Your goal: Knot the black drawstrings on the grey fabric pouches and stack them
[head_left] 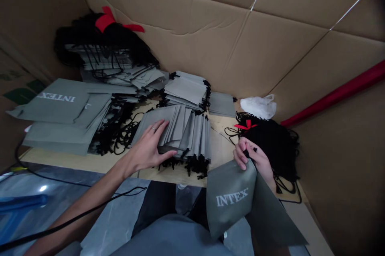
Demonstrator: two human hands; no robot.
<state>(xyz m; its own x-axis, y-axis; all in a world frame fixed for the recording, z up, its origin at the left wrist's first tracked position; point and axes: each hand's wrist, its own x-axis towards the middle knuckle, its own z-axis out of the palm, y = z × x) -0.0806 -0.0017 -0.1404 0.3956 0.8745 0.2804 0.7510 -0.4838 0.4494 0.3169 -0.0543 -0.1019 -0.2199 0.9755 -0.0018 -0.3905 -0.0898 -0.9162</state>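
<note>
My left hand (152, 144) lies over a leaning row of small grey drawstring pouches (183, 128), its fingers spread and touching them. Black cord ends stick out along the near edge of that row. My right hand (252, 156) is closed at the black-corded top of a grey drawstring pouch (230, 200) printed INTEX, which hangs over the table's front edge. A second grey panel (273, 216) hangs beside it from the same hand; whether it is a separate pouch I cannot tell.
Larger INTEX pouches (69, 103) are piled at left. Behind stand more grey pouches (186, 89) and a heap of black cords (99, 43) with red ribbon. At right lie a black cord bundle (273, 140) and a white plastic bag (258, 105). Cardboard walls (204, 19) enclose the table.
</note>
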